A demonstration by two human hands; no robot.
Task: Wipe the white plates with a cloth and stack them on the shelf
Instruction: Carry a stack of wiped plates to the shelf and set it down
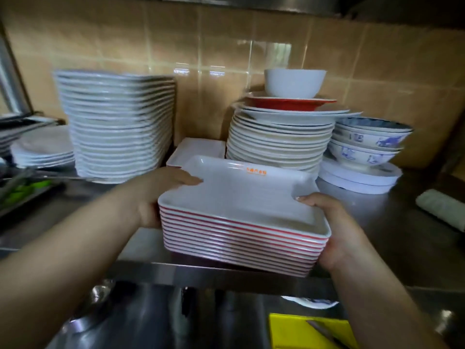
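A stack of several white rectangular plates with red undersides sits at the front of the steel shelf, tilted slightly. My left hand grips the stack's left side, thumb over the top rim. My right hand holds its right front corner, thumb on the top plate. Another white rectangular plate lies behind the stack. A rolled whitish cloth rests on the shelf at the far right.
A tall pile of white square plates stands at the left, low round plates beside it. Round plates topped by a red dish and a white bowl stand right, then blue-patterned bowls. A yellow board lies below.
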